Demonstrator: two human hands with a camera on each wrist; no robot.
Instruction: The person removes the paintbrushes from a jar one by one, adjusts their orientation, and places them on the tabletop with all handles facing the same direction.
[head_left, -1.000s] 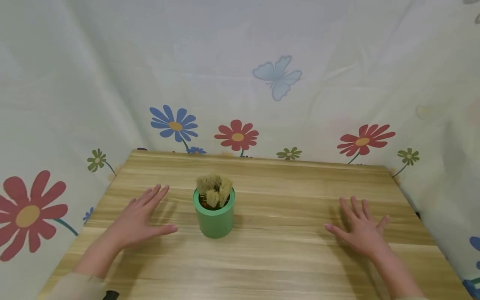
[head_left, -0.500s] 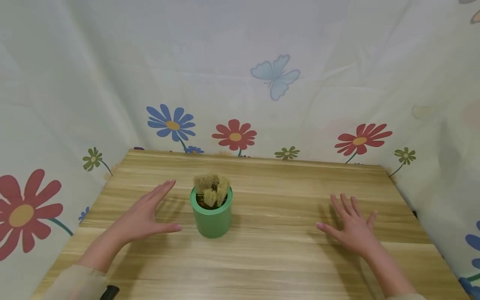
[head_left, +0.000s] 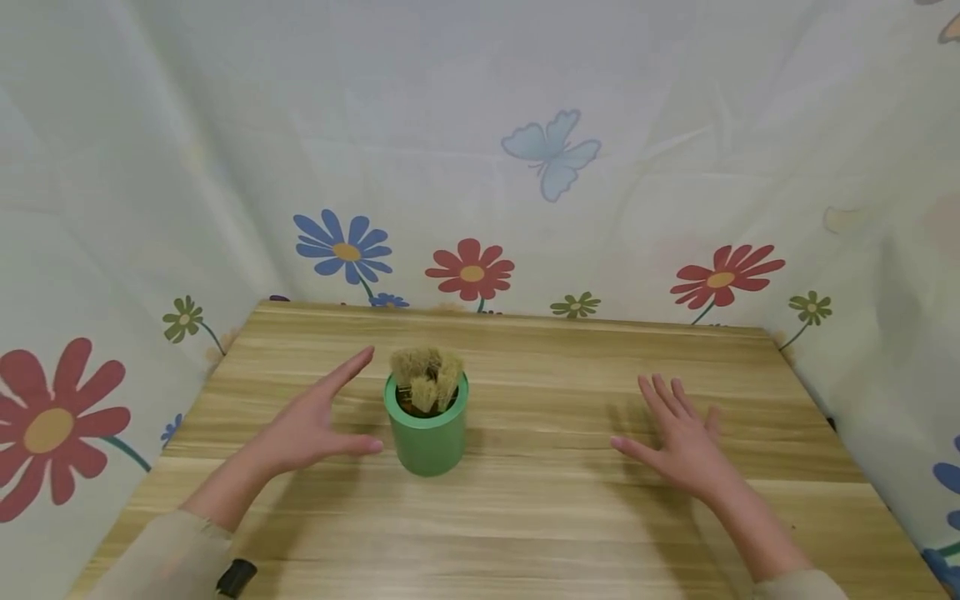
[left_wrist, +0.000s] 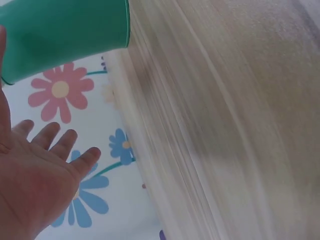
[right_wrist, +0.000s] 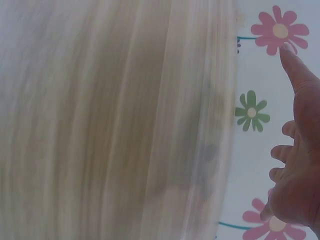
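A green cylindrical pot (head_left: pixel 429 446) stands upright on the wooden table, left of the middle in the head view. Tan bristly tufts (head_left: pixel 425 383) stick out of its top; what they belong to is hidden inside. My left hand (head_left: pixel 311 429) is just left of the pot, thumb spread from straight fingers and the palm turned toward it. In the left wrist view, the pot (left_wrist: pixel 65 35) shows apart from the left hand (left_wrist: pixel 37 180). Farther to the right, my right hand (head_left: pixel 682 446) hovers over the table with fingers spread, holding nothing. The right wrist view shows that hand (right_wrist: pixel 300 165) at its edge.
The light wooden table (head_left: pixel 540 517) has its far edge against a white curtain (head_left: pixel 420 100) printed with flowers and a butterfly. Curtain also hangs at both sides. A small black object (head_left: pixel 236 577) shows by the left sleeve.
My left hand has moved right, closer to the pot, and its fingers have turned toward it. The right hand has moved left and slightly forward. The pot stays in place.
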